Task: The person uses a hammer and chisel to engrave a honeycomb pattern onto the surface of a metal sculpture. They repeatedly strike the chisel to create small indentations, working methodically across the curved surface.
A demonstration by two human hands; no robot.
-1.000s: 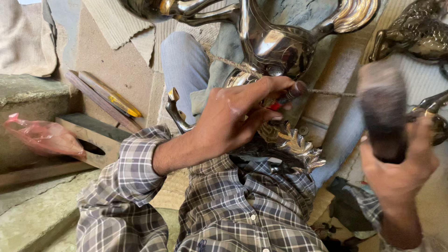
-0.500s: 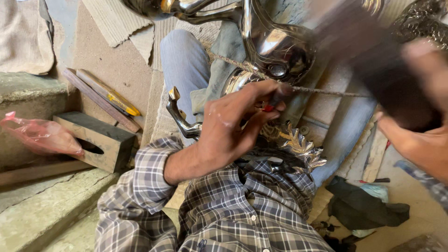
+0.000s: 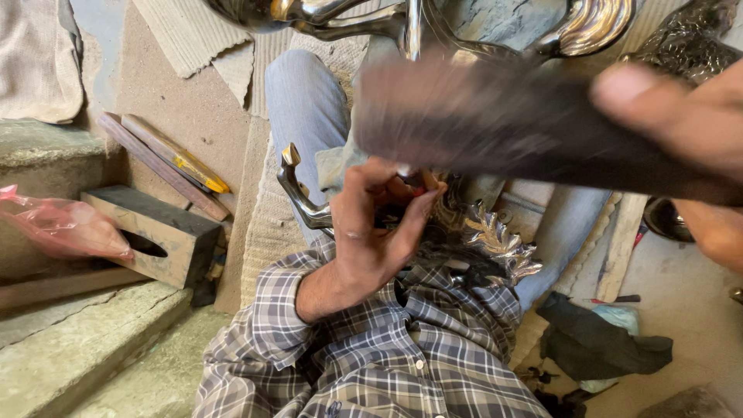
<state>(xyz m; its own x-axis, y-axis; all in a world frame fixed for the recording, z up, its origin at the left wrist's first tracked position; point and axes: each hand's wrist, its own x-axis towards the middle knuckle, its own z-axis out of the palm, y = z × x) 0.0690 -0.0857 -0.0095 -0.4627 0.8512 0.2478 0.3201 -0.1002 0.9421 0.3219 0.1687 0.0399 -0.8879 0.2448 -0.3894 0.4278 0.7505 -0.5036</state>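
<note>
My left hand point(image 3: 379, 232) grips a thin tool with a red tip, held against an ornate silver metal piece point(image 3: 495, 240) with leaf shapes that rests on my lap. A curved silver arm point(image 3: 298, 193) of that piece sticks out to the left of the hand. My right hand point(image 3: 681, 131) is raised close to the camera at the upper right, shut on a dark hammer point(image 3: 495, 124) that is blurred by motion above the left hand. The tool's tip is hidden behind my fingers.
A hollow wooden block point(image 3: 151, 232) and a pink plastic bag point(image 3: 62, 228) sit on stone steps at left. Flat sticks point(image 3: 166, 162) lie beside a woven mat. Shiny metal ornaments point(image 3: 340, 15) stand ahead. A dark cloth point(image 3: 600, 344) lies at the lower right.
The hammer in my right hand has swung up and leftward, closer to the camera. My left hand stays on the metal piece, shifted slightly lower.
</note>
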